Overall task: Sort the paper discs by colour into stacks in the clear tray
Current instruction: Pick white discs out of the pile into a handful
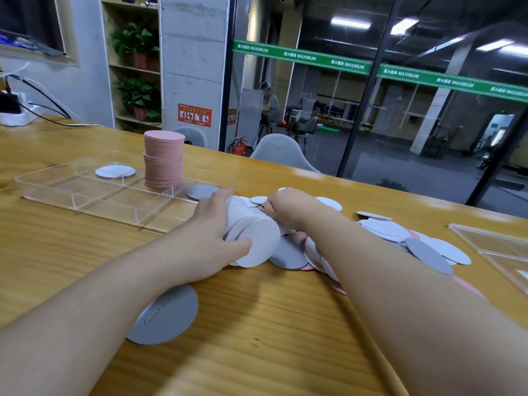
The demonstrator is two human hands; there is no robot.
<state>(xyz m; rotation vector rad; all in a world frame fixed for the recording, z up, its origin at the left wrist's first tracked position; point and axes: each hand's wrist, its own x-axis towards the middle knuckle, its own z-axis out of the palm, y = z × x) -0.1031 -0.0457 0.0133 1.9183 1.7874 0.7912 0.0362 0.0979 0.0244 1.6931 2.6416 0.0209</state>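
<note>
White discs [254, 238] lie stacked sideways in the left hand [211, 232], fingers curled round them; right hand [288, 207] fingers curl onto the stack's far end.

Left arm: bare forearm enters from the 8 o'clock corner and runs toward 1 o'clock, low over the table.
Left hand [213, 238]: back of the hand up, near frame centre; fingers and thumb curled round a bundle of white discs [254, 235], thumb stretched toward 3 o'clock across the nearest disc's face.
Right arm: bare forearm enters from the 4 o'clock corner and runs toward 11 o'clock.
Right hand [288, 207]: just at 2 o'clock of the left hand, knuckles up, fingers bent down against the far end of the same bundle; fingertips hidden.
</note>
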